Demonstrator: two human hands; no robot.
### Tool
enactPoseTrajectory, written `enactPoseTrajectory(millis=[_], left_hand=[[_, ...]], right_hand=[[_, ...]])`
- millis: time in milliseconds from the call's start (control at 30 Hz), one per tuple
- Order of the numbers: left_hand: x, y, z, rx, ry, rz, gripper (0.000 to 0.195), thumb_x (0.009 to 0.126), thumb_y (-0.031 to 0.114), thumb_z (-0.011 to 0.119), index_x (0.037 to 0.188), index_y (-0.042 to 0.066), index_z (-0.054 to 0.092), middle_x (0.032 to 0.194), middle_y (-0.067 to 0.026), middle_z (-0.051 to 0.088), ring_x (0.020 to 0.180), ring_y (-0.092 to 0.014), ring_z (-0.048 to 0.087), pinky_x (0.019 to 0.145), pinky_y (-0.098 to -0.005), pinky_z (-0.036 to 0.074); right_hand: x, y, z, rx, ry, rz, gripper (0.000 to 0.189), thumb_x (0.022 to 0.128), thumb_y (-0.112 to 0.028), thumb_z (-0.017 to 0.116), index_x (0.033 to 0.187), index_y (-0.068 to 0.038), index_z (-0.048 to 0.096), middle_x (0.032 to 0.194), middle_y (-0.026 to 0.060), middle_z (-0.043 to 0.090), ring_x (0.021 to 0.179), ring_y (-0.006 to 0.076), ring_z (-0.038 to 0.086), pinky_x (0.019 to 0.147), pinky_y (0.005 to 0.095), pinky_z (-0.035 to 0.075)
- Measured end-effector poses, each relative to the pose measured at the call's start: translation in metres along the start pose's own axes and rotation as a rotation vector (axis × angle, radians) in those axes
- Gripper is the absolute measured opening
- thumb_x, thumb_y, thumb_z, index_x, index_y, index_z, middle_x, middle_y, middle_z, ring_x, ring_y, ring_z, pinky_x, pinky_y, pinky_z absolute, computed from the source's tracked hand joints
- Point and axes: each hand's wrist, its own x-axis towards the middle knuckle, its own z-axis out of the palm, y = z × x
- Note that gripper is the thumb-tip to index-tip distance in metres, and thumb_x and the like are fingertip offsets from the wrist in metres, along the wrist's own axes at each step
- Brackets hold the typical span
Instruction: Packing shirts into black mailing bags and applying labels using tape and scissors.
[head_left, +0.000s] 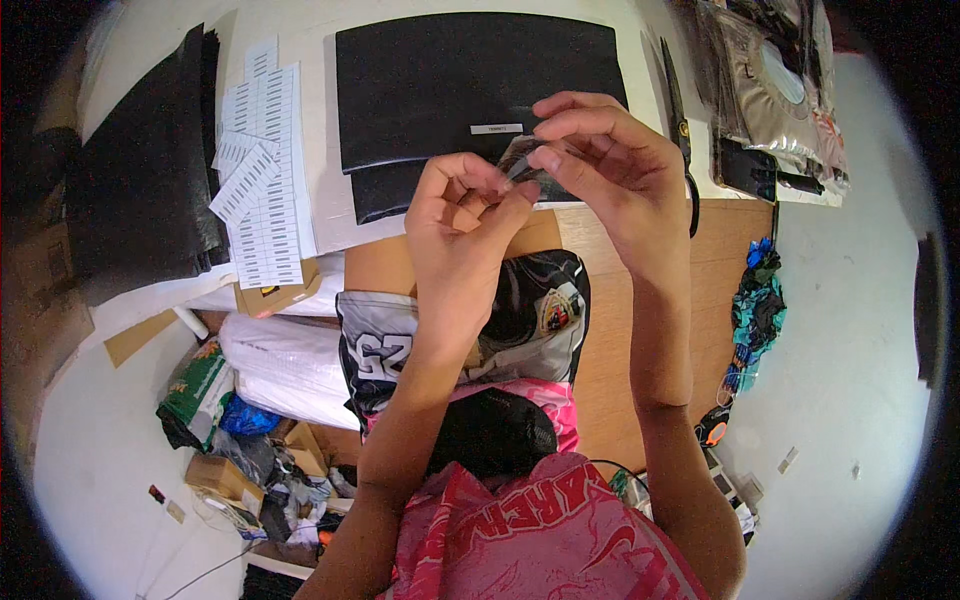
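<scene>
My left hand (465, 232) and my right hand (626, 169) are raised above the near edge of a white table. Between their fingertips is a small, pale, translucent strip (519, 169), pinched at one end by each hand. It is too small and blurred to tell its exact kind. Below and beyond the hands lies a black plastic mailer bag (450, 82), its lower part folded. A narrow white label (496, 129) bearing writing sits on the bag, just past my fingertips. My hands hide part of the bag's lower right area.
Left of the bag are printed label sheets (266, 180) and a stack of black bags (150, 172). Black-handled scissors (680, 131) lie at the right, beside clear-packed garments (772, 90) and a dark phone-like object (744, 169). White wrapped rolls (289, 367) lie under the table.
</scene>
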Motion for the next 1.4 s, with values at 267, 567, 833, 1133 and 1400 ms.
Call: enactPoseTrajectory(millis=[267, 567, 833, 1133, 1400], left_hand=[[0.000, 0.003, -0.001, -0.012, -0.013, -0.031, 0.030, 0.077, -0.014, 0.064, 0.099, 0.002, 0.049, 0.092, -0.0038, 0.054, 0.088, -0.010, 0.056, 0.080, -0.0231, 0.048], [0.000, -0.008, 0.000, 0.066, 0.013, 0.028, 0.029, 0.081, -0.011, 0.060, 0.103, 0.003, 0.049, 0.093, -0.0076, 0.056, 0.086, -0.017, 0.061, 0.076, -0.0300, 0.051], [0.004, -0.015, 0.004, -0.123, 0.135, -0.006, 0.023, 0.084, -0.002, 0.065, 0.100, 0.005, 0.049, 0.090, -0.0074, 0.059, 0.077, -0.017, 0.063, 0.069, -0.0298, 0.051], [0.002, -0.017, 0.001, 0.037, 0.134, 0.048, 0.025, 0.083, -0.004, 0.064, 0.101, 0.005, 0.049, 0.094, -0.0085, 0.059, 0.079, -0.017, 0.063, 0.070, -0.0306, 0.051], [0.001, -0.020, 0.002, 0.006, 0.146, 0.080, 0.028, 0.083, -0.006, 0.062, 0.104, 0.005, 0.047, 0.096, -0.0094, 0.059, 0.085, -0.018, 0.063, 0.073, -0.0303, 0.051]], right_hand=[[0.002, 0.002, -0.001, 0.004, -0.001, 0.019, 0.022, 0.079, 0.009, 0.064, 0.099, 0.000, 0.066, 0.112, 0.0103, 0.057, 0.097, 0.0148, 0.061, 0.084, 0.0254, 0.050], [0.014, 0.013, -0.005, 0.044, 0.034, 0.055, 0.016, 0.079, 0.006, 0.067, 0.094, 0.001, 0.066, 0.101, 0.0090, 0.063, 0.087, 0.0132, 0.063, 0.077, 0.0238, 0.050], [0.020, 0.019, -0.006, -0.053, -0.014, 0.035, 0.012, 0.080, 0.003, 0.069, 0.092, 0.001, 0.067, 0.093, 0.0069, 0.066, 0.085, 0.0106, 0.062, 0.075, 0.0212, 0.049], [0.025, 0.023, -0.008, -0.073, -0.014, 0.033, 0.012, 0.081, 0.002, 0.068, 0.093, 0.000, 0.067, 0.090, 0.0064, 0.067, 0.082, 0.0096, 0.062, 0.072, 0.0208, 0.049], [0.039, 0.033, -0.014, -0.343, -0.036, -0.072, 0.010, 0.077, -0.007, 0.073, 0.087, -0.006, 0.071, 0.089, 0.0024, 0.066, 0.078, 0.0088, 0.061, 0.064, 0.0207, 0.046]])
